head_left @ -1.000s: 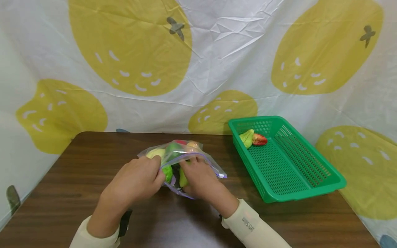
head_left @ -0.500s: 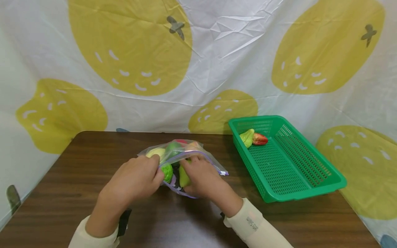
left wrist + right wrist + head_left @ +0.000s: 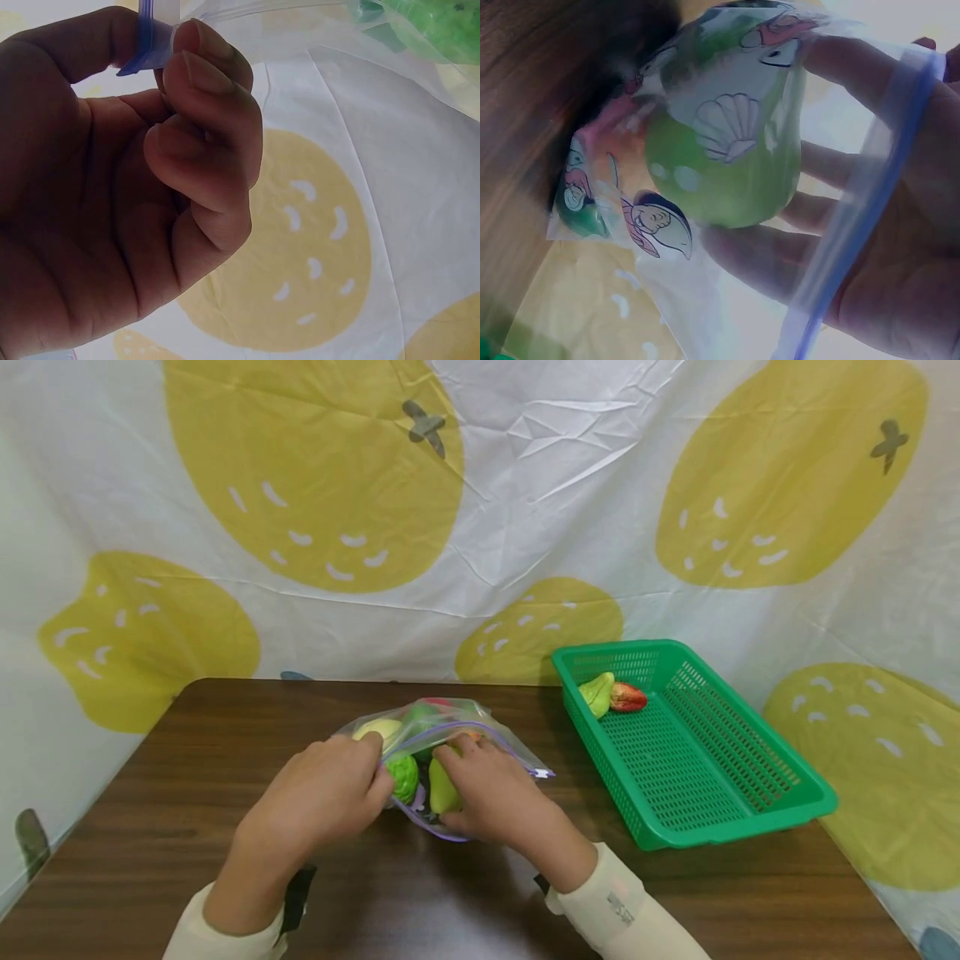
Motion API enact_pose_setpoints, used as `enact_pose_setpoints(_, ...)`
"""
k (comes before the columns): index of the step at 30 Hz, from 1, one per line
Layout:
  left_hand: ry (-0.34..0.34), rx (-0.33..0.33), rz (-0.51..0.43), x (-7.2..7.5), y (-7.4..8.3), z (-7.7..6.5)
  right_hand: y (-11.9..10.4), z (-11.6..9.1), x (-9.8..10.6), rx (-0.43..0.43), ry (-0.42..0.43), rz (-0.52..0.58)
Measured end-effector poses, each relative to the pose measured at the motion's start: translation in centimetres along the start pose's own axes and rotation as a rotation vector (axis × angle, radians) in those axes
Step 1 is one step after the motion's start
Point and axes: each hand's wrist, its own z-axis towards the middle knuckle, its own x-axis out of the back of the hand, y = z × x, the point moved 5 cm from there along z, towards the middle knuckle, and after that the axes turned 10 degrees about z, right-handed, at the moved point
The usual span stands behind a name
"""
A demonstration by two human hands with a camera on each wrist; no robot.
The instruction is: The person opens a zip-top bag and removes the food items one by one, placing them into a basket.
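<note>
My left hand pinches the blue-purple zip edge of a clear zip bag between thumb and fingers. My right hand reaches inside the bag mouth, fingers round a smooth yellow-green fruit. In the right wrist view the fruit shows through the printed plastic, the fingers close along its side. Beside it in the bag are a bright green leafy-looking ball, a pale cream round piece and a darker green one. Red and orange pieces lie behind, partly hidden.
A green perforated plastic basket stands on the right of the brown wooden table. In its far left corner lie a pale green pear-shaped piece and a red oblong one. A lemon-print cloth hangs behind.
The right hand has shifted slightly right inside the bag, and more of the yellow-green fruit shows. The zip slider has risen a little. The left hand has drifted slightly left, still gripping the bag edge.
</note>
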Motion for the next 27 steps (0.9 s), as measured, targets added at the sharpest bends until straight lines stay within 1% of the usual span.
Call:
enact_pose_setpoints(7,-0.002,0.006,-0.006,0.0,-0.1,-0.1,-0.2,-0.3,0.8,0.014,-0.005,0.039)
enact_pose_setpoints(14,0.000,0.010,-0.007,0.0,-0.3,0.0,-0.2,-0.6,1.5,0.017,0.035,0.086)
enact_pose_setpoints(21,0.014,0.007,-0.007,0.1,-0.3,0.0,-0.4,-0.7,2.2,0.043,0.082,0.097)
enact_pose_setpoints(27,0.007,0.016,-0.012,0.1,-0.4,-0.1,-0.7,-1.1,3.0,0.042,0.085,0.112)
